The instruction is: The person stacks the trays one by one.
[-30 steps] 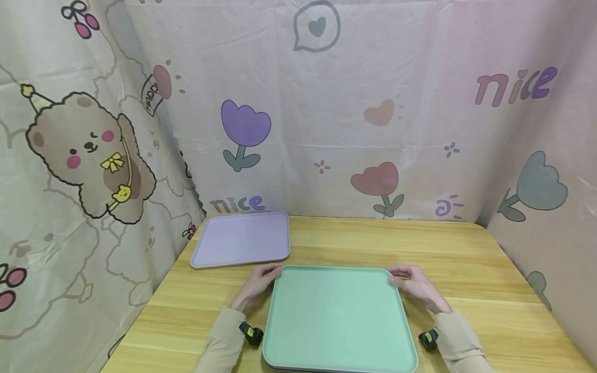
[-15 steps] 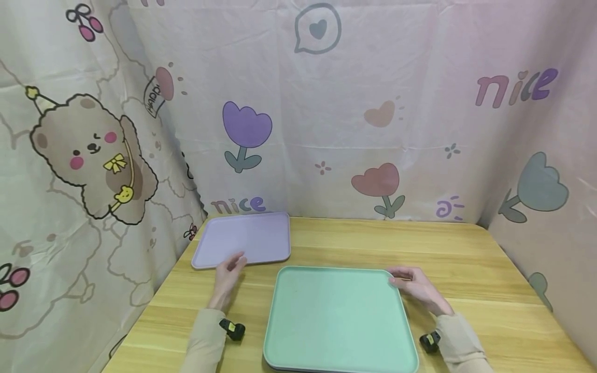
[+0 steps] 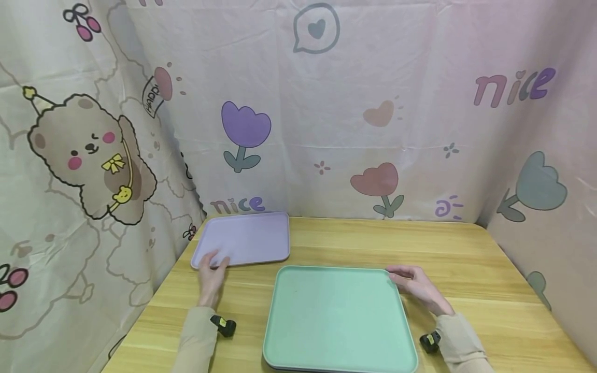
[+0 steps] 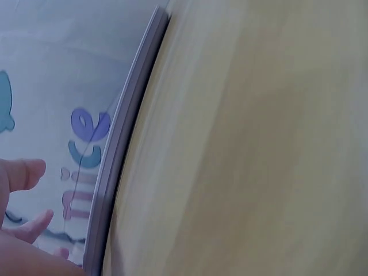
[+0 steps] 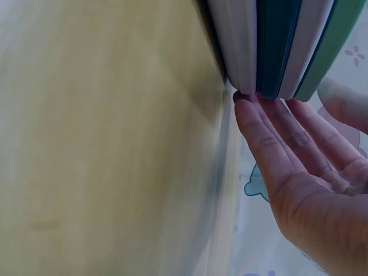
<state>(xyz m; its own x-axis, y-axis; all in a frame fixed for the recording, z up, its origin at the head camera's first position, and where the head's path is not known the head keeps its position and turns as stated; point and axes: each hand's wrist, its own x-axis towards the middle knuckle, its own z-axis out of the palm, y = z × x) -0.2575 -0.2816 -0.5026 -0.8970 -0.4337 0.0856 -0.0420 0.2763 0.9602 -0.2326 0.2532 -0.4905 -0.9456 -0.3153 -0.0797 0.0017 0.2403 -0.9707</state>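
A lavender rectangular tray [image 3: 252, 238] lies at the table's back left. My left hand [image 3: 212, 280] is over its near-left corner, thumb and fingers spread apart; the left wrist view shows the tray's side edge [image 4: 123, 132] beside the fingers. A mint green tray [image 3: 340, 318] tops a stack in front of me. From the side, the right wrist view shows several trays in it, among them a teal one [image 5: 278, 46] and a whitish one [image 5: 238, 46] at the bottom. With nearly straight fingers, my right hand [image 3: 417, 287] touches the stack's far right corner, thumb near the top tray.
The trays lie on a wood-grain table [image 3: 373, 241]. Behind it hangs a printed curtain [image 3: 322, 103], and another curtain with a bear print [image 3: 93, 150] runs along the left side. Each wrist carries a small black camera [image 3: 224, 326].
My left hand has left the stack's far left corner and moved left to the lavender tray's near edge. My right hand stays at the stack's corner, and the trays have not moved.
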